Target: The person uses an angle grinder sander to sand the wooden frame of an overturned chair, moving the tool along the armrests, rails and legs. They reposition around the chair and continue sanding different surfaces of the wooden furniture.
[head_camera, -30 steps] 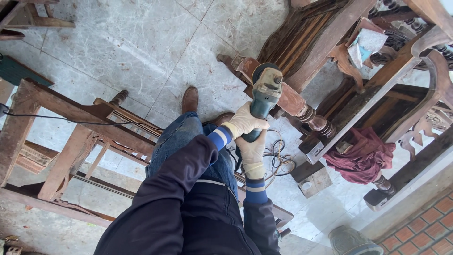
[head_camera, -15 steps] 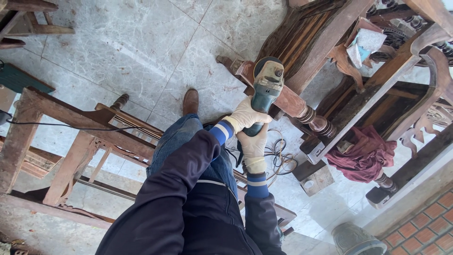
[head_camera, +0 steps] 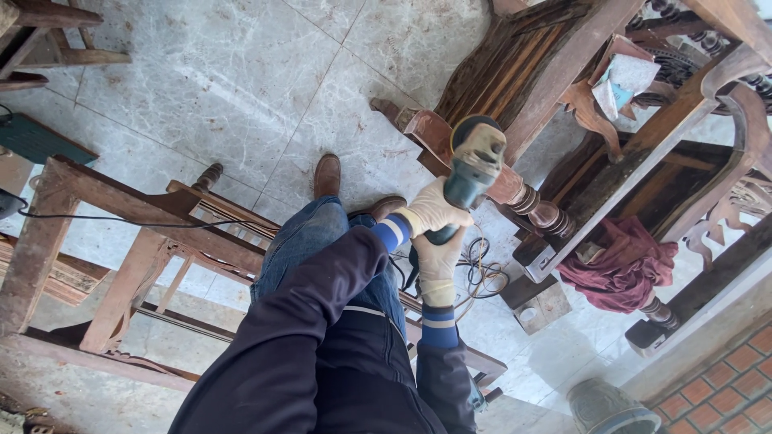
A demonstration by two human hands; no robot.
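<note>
Both my hands wear pale work gloves with blue-striped cuffs and grip a green angle grinder [head_camera: 474, 161]. My left hand [head_camera: 430, 210] wraps the grinder's body just behind the head. Lower down, my right hand [head_camera: 438, 265] holds its rear handle. The grinder's round head sits over a reddish wooden furniture part [head_camera: 430, 133] next to a turned leg [head_camera: 531, 205]. My jeans leg and brown shoe [head_camera: 326, 173] stand on the marble floor just left of it.
A bare wooden chair frame [head_camera: 145, 241] lies at the left with a black cable [head_camera: 104, 219] across it. Dark carved furniture [head_camera: 643, 153] crowds the right, with a red cloth [head_camera: 619, 261], coiled cord [head_camera: 482, 273], wooden block [head_camera: 539, 301] and a grey pot [head_camera: 611, 406].
The grinder and both hands have shifted slightly up and to the right toward the turned leg. The grip on it is unchanged.
</note>
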